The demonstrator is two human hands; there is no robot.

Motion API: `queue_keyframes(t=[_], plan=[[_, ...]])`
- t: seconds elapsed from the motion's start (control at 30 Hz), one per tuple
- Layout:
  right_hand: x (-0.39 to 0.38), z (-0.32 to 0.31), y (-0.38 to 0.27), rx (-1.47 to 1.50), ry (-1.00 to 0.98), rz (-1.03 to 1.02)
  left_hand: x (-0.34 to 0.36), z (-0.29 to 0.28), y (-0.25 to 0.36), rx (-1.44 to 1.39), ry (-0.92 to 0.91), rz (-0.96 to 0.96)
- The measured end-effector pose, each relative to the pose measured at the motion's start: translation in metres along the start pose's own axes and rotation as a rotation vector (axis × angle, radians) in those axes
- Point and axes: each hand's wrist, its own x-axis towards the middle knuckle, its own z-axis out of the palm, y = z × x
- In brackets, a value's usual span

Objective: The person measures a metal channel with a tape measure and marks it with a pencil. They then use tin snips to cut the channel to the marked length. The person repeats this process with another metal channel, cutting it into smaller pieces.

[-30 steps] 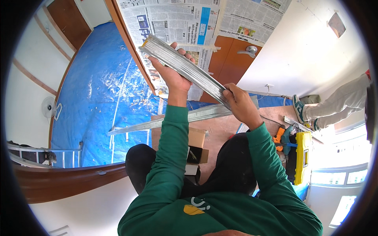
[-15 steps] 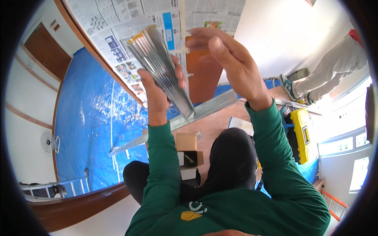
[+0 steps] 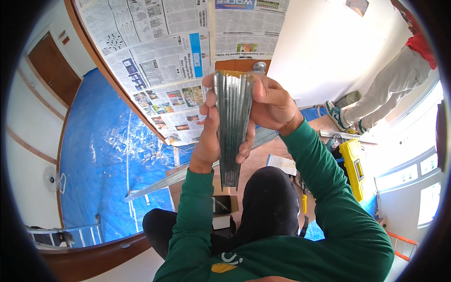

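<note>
A bundle of nested, ridged galvanised metal strips point(image 3: 233, 122) stands tilted in front of me, yellowish at its far end. My left hand point(image 3: 209, 141) is closed around its left side, the thumb along the near face. On its right, my right hand point(image 3: 273, 102) grips the upper part, thumb near the far end. Behind the bundle, long metal channels point(image 3: 162, 182) lie across the floor. An open cardboard box point(image 3: 233, 203) with something dark inside sits below the bundle, beside my knee.
Newspaper point(image 3: 174, 61) covers the door ahead, which has a round knob point(image 3: 259, 67). Blue sheeting point(image 3: 103, 155) spreads over the floor at left. A yellow and black toolbox point(image 3: 351, 167) stands at right. Another person point(image 3: 394, 84) stands at far right. A ladder point(image 3: 87, 231) lies at lower left.
My right hand has come down from open in the air to grip the bundle. The bundle has swung from leaning left to pointing straight ahead and shifted right.
</note>
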Motion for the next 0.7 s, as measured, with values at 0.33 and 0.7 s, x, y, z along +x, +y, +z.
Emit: queue_keyframes(t=[0.33,0.7], plan=[[-0.038,0.021,-0.016,-0.257,0.358,0.054,0.013,0.027,-0.012,0.210,0.165,0.019],[-0.049,0.011,0.001,0.010,0.392,0.024,0.014,0.010,-0.018,0.021,0.055,-0.028]])
